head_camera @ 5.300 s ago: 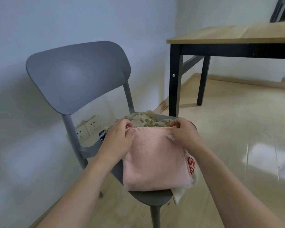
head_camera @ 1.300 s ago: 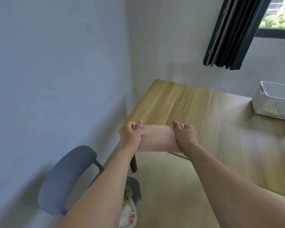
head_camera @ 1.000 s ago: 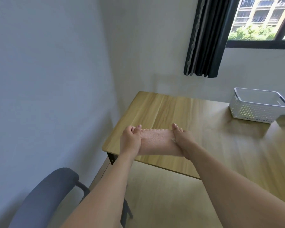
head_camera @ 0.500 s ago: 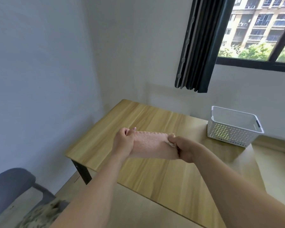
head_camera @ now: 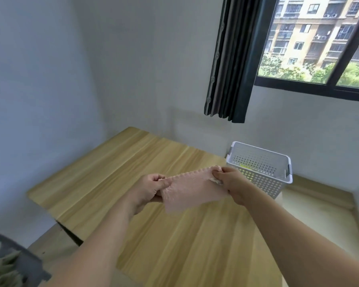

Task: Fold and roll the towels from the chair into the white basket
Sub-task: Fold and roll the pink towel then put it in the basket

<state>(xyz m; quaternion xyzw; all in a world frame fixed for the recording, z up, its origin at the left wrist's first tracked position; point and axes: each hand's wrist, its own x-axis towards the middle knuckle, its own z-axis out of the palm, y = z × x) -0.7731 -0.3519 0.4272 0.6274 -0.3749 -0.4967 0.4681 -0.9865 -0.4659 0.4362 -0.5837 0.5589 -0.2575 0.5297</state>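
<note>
At the lower left, patterned towels (head_camera: 2,270) lie on the grey chair (head_camera: 27,264). Above the wooden table (head_camera: 104,183), the left hand (head_camera: 148,190) and right hand (head_camera: 229,183) each pinch an end of the folded pink towel (head_camera: 192,188). The white basket (head_camera: 263,172) stands just beyond.

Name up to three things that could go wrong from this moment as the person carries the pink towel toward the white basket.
1. The pink towel is pinched only at its two ends, by the left hand and right hand, above the table; its lower edge hangs loose, so the fold may come apart.
2. The white basket sits at the table's far corner, near the edge; a push while loading might shift it off.
</note>
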